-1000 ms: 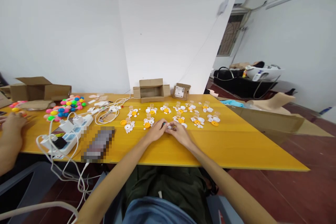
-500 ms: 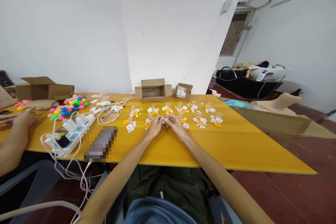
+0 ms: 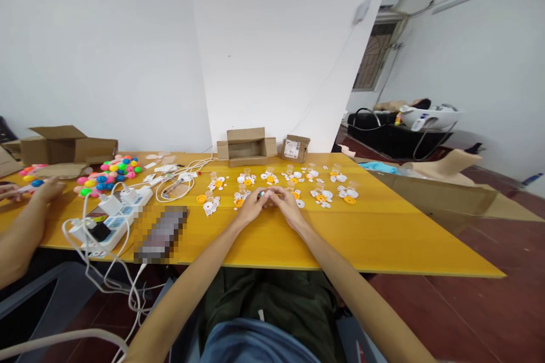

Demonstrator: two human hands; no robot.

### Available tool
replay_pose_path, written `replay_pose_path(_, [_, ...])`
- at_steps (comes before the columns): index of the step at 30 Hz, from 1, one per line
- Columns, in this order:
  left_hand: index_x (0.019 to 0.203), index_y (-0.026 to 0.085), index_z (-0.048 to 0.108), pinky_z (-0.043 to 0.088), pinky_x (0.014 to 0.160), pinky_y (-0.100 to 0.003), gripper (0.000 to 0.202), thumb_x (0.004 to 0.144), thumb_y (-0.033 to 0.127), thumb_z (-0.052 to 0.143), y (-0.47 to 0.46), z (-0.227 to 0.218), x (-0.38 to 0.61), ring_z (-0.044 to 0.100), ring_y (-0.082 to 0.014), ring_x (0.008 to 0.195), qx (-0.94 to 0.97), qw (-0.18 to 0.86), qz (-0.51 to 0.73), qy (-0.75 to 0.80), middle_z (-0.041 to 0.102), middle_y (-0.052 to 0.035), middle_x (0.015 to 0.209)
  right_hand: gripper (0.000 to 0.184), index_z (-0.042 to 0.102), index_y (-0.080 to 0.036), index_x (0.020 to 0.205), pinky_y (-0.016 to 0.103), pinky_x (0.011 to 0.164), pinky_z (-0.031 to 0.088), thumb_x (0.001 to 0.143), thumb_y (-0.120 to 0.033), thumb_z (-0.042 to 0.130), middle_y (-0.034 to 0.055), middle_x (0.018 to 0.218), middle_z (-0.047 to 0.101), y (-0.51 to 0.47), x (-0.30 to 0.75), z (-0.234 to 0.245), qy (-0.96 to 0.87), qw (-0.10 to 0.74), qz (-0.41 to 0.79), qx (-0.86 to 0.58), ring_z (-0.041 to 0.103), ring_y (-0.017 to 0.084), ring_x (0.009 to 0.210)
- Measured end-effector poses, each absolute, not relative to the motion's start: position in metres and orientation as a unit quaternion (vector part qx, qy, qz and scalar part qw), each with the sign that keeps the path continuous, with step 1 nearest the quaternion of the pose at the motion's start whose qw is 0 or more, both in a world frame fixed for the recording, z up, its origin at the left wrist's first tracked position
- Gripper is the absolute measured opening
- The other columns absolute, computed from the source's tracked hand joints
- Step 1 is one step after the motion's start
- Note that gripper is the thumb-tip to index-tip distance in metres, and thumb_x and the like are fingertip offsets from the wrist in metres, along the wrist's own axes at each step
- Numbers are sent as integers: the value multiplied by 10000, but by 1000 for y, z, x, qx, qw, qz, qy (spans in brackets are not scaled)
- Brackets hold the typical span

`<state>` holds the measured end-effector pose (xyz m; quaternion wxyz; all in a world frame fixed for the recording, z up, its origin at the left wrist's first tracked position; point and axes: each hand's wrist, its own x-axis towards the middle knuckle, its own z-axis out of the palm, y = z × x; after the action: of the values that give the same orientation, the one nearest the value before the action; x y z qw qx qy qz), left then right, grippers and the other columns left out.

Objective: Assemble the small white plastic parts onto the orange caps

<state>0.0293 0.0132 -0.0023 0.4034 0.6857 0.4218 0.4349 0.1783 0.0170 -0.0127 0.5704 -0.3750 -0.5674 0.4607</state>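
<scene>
We find the left hand (image 3: 252,206) and the right hand (image 3: 286,204) meeting over the tabletop (image 3: 272,247), fingers drawn narrow on a small piece (image 3: 261,194) showing teal, mostly hidden between the fingertips; we cannot tell its shape. Just beyond, we record white plastic parts (image 3: 327,195), orange discs (image 3: 349,200) and clear cups (image 3: 353,185) in small groups.

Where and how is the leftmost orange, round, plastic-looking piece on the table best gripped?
Probably pinch the orange round piece across opposite edges of its rim, coming from the near left: it appears to lie flat, with white plastic-looking parts on its right.
</scene>
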Motion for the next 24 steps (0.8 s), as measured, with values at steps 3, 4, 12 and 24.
replay_pose_path(3, [1064,197,670,510,602,-258,408,941,574,573,11,-1,30,627,-151,681,687,409,436,413,682,-11,815,476,715,-237,903,345,703,551,675,-652,770,49,904,734,16,178,-11,-569,570,455,-381,655,229,809])
replay_pose_path(4, [1061,195,669,507,600,-259,418,938,584,574,11,-1,30,624,-148,673,686,413,437,410,678,-9,812,476,717,-237,910,345,704,550,679,-649,770,50,913,735,16,178,-11,-568,570,454,-383,656,231,817])
replay_pose_path(12, [1057,198,677,527,628,-268,438,887,600,647,15,-4,27,642,-144,701,671,439,452,390,707,-23,891,529,745,-231,918,354,728,559,688,-708,758,46,888,751,17,177,-13,-556,586,448,-383,663,233,817])
replay_pose_path(24, [1007,203,690,526,653,-273,424,845,594,704,22,-6,21,664,-156,737,606,496,499,372,723,-35,982,604,707,-248,834,350,651,572,765,-835,584,56,851,740,23,177,-20,-568,589,424,-386,670,242,812])
